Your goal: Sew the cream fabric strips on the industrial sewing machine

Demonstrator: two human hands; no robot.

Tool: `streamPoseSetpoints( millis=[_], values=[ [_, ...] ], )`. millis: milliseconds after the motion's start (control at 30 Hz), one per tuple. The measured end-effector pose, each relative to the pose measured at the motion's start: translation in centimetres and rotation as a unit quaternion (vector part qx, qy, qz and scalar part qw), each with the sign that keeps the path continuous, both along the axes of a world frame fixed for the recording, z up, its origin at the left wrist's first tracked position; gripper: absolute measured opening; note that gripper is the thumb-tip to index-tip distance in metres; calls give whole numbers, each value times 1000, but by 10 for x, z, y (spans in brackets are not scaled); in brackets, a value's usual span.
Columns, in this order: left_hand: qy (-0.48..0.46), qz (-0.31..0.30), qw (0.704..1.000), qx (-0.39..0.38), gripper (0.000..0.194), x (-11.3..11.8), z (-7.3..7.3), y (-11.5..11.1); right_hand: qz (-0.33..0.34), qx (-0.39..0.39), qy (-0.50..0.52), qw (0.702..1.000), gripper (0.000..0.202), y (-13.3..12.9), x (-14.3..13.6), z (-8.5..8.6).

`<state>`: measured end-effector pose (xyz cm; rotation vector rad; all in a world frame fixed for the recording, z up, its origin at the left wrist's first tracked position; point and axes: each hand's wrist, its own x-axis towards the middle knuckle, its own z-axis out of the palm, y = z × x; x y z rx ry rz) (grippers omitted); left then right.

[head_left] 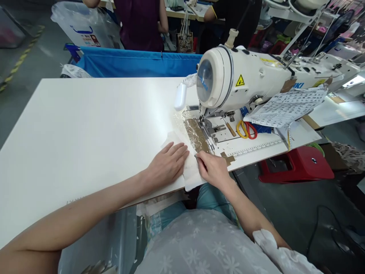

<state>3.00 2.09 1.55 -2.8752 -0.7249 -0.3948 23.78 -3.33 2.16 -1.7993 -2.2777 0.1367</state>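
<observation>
A strip of white fabric (pixel 191 173) lies at the front edge of the white table, left of the sewing machine (pixel 242 76). My left hand (pixel 168 163) rests flat on this fabric, fingers stretched out and close together. My right hand (pixel 212 167) is closed at the fabric's right side, beside the brown-taped plate (pixel 196 135). A small dark tip shows at its fingertips; what it belongs to is hidden in the hand. The needle area (pixel 202 120) is beyond both hands, apart from them.
Scissors (pixel 247 130) with yellow and red handles and a wooden-handled tool (pixel 230 128) lie by the machine. A printed sheet (pixel 288 106) hangs off its right side. A red stool (pixel 299 165) stands at right. Behind the blue cloth (pixel 139 62) are two people.
</observation>
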Motion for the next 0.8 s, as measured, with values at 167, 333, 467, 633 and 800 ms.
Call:
streamPoseSetpoints(
  millis=[167, 333, 467, 633, 800],
  values=[
    [-5, 9, 1000, -6, 42, 2, -11, -6, -29, 6, 74, 997, 20, 5, 1, -1],
    [-15, 6, 999, -29, 41, 2, -13, -5, -38, 0, 99, 994, 20, 17, -4, 1],
    [-27, 4, 999, -25, 41, 1, -14, -5, -28, -7, 98, 995, 20, 24, -10, 0],
    [-29, 6, 1000, -4, 41, 0, -14, -5, -14, 1, 86, 996, 20, 33, -17, -3],
    [-26, -5, 1000, -1, 42, 0, -14, -3, -18, 5, 103, 995, 19, 30, -11, 0]
  ],
)
